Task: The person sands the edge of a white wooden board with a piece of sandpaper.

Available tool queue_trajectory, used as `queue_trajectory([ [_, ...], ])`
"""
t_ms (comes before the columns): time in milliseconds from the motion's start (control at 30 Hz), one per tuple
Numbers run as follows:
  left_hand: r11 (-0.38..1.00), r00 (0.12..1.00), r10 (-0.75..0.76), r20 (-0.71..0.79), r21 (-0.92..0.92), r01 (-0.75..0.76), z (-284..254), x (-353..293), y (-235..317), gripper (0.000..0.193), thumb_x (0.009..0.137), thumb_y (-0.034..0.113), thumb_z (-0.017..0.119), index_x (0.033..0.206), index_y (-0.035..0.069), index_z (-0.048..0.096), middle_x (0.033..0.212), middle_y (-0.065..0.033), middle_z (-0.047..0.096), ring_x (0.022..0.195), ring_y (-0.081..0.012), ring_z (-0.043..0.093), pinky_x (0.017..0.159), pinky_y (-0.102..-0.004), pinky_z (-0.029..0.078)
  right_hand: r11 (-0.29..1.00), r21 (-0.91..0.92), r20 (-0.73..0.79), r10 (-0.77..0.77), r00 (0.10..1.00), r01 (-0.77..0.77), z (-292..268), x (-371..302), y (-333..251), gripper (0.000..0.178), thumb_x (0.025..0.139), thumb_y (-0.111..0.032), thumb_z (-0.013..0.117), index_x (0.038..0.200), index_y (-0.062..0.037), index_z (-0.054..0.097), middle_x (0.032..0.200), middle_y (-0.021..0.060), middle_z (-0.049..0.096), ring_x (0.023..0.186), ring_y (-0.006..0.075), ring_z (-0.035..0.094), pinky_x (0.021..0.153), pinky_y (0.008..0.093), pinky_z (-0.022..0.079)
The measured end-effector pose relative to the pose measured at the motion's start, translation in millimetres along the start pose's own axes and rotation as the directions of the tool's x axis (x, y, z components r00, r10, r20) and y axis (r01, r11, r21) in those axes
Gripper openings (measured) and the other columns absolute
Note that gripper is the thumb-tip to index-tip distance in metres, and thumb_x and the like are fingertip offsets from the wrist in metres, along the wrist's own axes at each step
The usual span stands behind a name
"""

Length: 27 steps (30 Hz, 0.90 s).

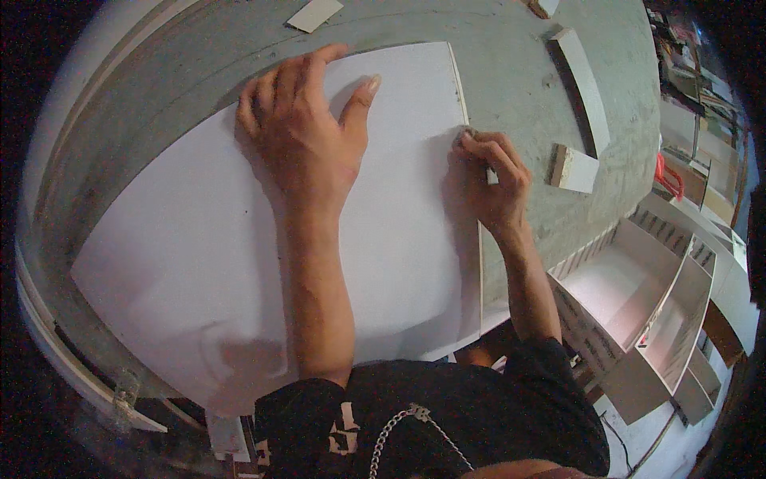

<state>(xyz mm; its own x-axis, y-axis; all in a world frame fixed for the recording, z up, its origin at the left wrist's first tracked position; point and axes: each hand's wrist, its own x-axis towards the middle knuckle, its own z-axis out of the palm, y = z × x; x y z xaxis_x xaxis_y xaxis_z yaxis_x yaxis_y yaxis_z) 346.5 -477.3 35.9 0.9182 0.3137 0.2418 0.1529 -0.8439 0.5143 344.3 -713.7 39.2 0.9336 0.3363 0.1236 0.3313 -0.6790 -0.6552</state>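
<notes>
A large white board point(399, 239) lies on the grey work surface in front of me, reaching back almost to my shirt. My left hand point(303, 128) rests on its far part, palm down, with the thumb held away from the fingers and the fingertips near the far edge. At the board's right edge is my right hand point(499, 172), its fingers bent and pinched together. Something dark and small may be between thumb and forefinger, but I cannot make it out.
Offcuts lie on the grey table point(511, 88): a long white strip point(581, 92), a small block point(574, 169) and a flat piece point(315, 14) at the far side. To the right, below the table, stands an open white drawer-like box point(618, 275). A red object point(669, 177) hangs near the table's right edge.
</notes>
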Motion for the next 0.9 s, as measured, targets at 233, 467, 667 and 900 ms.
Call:
queue_trajectory([
  [233,1.000,1.000,-0.013,0.007,-0.011,0.013,-1.9,0.0,1.9,0.042,0.086,0.041,0.076,0.119,0.017,0.066,0.115,-0.0037,0.068,0.121,-0.0269,0.056,0.112,-0.0485,0.030,1.000,-0.014,0.060,0.014,0.998,-0.014,-6.8,6.0,-7.0,0.009,0.089,-0.002,0.073,0.097,-0.0027,0.070,0.097,0.0126,0.070,0.087,0.0262,0.070,0.074,0.0350,0.056],
  [467,0.999,1.000,-0.022,0.008,-0.028,0.022,-1.5,0.6,0.0,0.042,0.085,0.039,0.077,0.120,0.017,0.066,0.115,-0.0032,0.068,0.120,-0.0266,0.055,0.112,-0.0491,0.029,0.999,0.036,0.093,-0.003,0.996,0.000,-9.2,-15.3,-2.1,0.014,0.089,-0.002,0.074,0.102,-0.0026,0.071,0.096,0.0118,0.069,0.084,0.0257,0.069,0.074,0.0331,0.055],
  [667,0.999,1.000,-0.015,-0.006,-0.030,0.015,0.1,-0.2,0.8,0.041,0.086,0.038,0.077,0.120,0.018,0.066,0.115,-0.0036,0.068,0.120,-0.0270,0.055,0.112,-0.0499,0.029,0.997,0.075,0.032,0.021,0.999,-0.023,1.2,24.7,-3.2,0.013,0.089,-0.001,0.073,0.102,-0.0023,0.071,0.093,0.0113,0.069,0.083,0.0247,0.069,0.071,0.0334,0.055],
  [900,0.999,1.000,-0.029,0.000,-0.042,0.029,-3.5,0.0,-0.6,0.041,0.087,0.038,0.076,0.120,0.017,0.065,0.117,-0.0044,0.067,0.121,-0.0277,0.055,0.112,-0.0495,0.030,0.998,0.056,0.029,-0.009,1.000,0.008,-2.4,-4.2,0.6,0.014,0.088,0.000,0.075,0.100,-0.0020,0.070,0.092,0.0107,0.068,0.080,0.0218,0.069,0.070,0.0310,0.054],
])
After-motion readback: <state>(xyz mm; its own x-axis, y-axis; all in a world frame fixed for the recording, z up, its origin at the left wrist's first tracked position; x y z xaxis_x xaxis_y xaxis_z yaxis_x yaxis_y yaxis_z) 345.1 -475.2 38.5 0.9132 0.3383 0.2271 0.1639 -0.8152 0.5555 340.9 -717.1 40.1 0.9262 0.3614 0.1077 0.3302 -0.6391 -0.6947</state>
